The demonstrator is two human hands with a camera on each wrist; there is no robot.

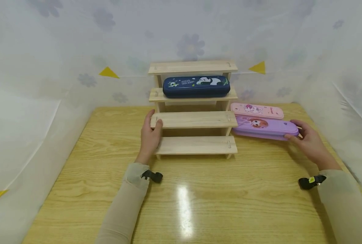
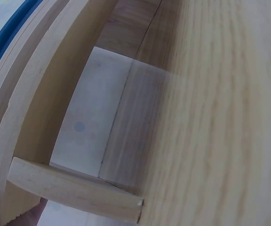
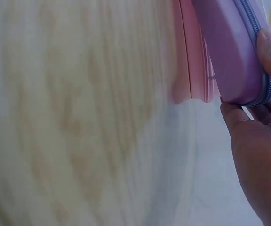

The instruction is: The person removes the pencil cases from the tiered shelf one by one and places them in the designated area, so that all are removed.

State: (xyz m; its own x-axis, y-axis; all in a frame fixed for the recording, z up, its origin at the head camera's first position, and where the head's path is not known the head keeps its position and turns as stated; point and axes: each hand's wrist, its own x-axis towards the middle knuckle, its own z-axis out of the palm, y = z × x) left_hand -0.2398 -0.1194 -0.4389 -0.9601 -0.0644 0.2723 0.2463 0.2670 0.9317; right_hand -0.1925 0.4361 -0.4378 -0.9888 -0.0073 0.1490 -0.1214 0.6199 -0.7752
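A four-tier wooden step rack (image 1: pixel 196 119) stands toward the back of the table. My left hand (image 1: pixel 150 137) grips the left end of its second board from the bottom, thumb in front and fingers behind. In the left wrist view the rack's boards and a side piece (image 2: pixel 79 188) fill the left side, and that hand is out of sight. On the right, my right hand (image 1: pixel 313 144) holds a purple zipped pencil case (image 1: pixel 272 127) by its right end. Its left end lies right at the rack's side. Behind it is a pink pencil case (image 1: pixel 273 112) with a rabbit picture.
A navy pencil case (image 1: pixel 196 90) with pandas sits on the rack's third board from the bottom. White flowered sheeting (image 1: pixel 123 40) surrounds the wood-grain table (image 1: pixel 245 203) at the back and sides. Yellow triangles (image 1: pixel 109 72) are stuck on the sheeting.
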